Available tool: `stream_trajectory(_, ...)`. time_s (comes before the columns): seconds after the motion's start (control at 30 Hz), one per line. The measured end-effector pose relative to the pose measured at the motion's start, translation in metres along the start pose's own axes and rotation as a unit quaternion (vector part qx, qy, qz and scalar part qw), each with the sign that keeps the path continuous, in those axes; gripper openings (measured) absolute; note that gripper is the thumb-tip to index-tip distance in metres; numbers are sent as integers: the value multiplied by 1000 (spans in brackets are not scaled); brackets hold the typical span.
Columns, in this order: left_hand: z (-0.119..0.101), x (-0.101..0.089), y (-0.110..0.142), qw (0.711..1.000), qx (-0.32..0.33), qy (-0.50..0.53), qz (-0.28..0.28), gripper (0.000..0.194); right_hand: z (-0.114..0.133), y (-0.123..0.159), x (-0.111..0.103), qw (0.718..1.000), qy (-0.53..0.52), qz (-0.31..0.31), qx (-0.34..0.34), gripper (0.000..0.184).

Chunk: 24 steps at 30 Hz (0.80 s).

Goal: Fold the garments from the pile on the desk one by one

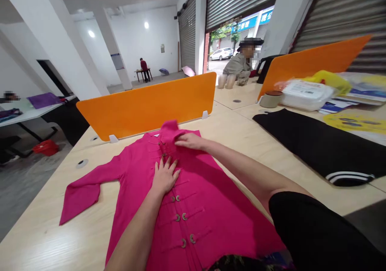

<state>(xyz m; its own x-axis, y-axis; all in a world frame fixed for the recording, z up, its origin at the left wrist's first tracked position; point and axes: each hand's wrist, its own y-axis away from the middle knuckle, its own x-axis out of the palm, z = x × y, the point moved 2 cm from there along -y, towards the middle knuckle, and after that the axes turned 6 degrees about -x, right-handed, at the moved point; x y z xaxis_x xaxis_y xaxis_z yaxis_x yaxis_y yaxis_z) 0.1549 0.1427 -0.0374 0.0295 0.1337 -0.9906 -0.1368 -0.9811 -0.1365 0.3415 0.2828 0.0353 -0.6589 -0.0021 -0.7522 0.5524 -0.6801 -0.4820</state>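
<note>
A magenta shirt (pixel 132 186) with knotted front closures and several ring-shaped buttons lies front side up on the pale wooden table (pixel 39 206). One sleeve stretches out to the left, bent at the elbow. My left hand (pixel 165 177) rests flat on the shirt's upper front, over the button line, with fingers spread. Higher up, near the collar, my right hand (pixel 189 140) is closed on a folded part of the shirt that looks like the other sleeve, and its end sticks up above the collar. Cloth hides the fingertips of that hand.
An orange divider (pixel 150 104) stands behind the shirt. Folded black clothing (pixel 313 146) with white stripes lies to the right. Beyond it are a roll of tape (pixel 271 99), a clear plastic box (pixel 309 92) and bags. A person in a hat (pixel 239 64) sits across the table.
</note>
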Motion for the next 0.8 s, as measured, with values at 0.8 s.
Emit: stream_trajectory(0.8,197,-61,102,833,-466,248,-165,27,3,50,97,969,177,155,70,61)
